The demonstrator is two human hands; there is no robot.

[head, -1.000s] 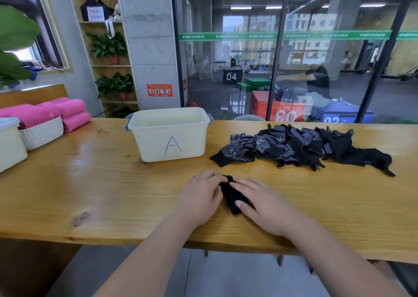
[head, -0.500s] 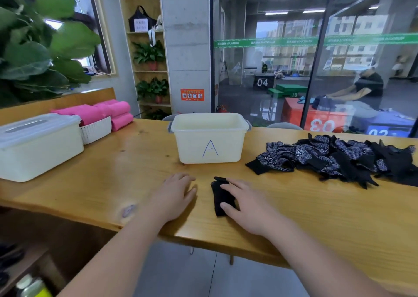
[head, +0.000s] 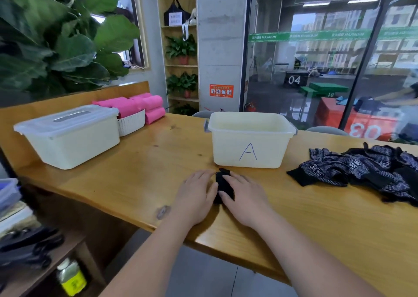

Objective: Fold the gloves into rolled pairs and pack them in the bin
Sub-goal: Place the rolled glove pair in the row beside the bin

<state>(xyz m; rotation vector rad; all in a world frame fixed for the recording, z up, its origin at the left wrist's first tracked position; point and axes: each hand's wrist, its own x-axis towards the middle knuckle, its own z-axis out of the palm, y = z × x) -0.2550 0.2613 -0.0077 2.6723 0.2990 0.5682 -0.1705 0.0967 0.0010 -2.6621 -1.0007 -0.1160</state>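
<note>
Just in front of the cream plastic bin marked A [head: 248, 147], the black rolled glove bundle [head: 220, 181] lies pressed between flat-fingered left hand [head: 196, 193] and right hand [head: 245, 198], neither gripping; lifted loosely, it may unroll.

One view only, worn on my head: looking forward and down over the table [head: 135, 183], bin [head: 226, 154] close ahead, glass wall [head: 316, 70] far behind it.

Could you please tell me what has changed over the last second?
The left hand, which had lifted away to the side, is back against the rolled black gloves, which the right hand kept pressing. They now lie nearer bin A. Bin and loose glove pile stayed put.
</note>
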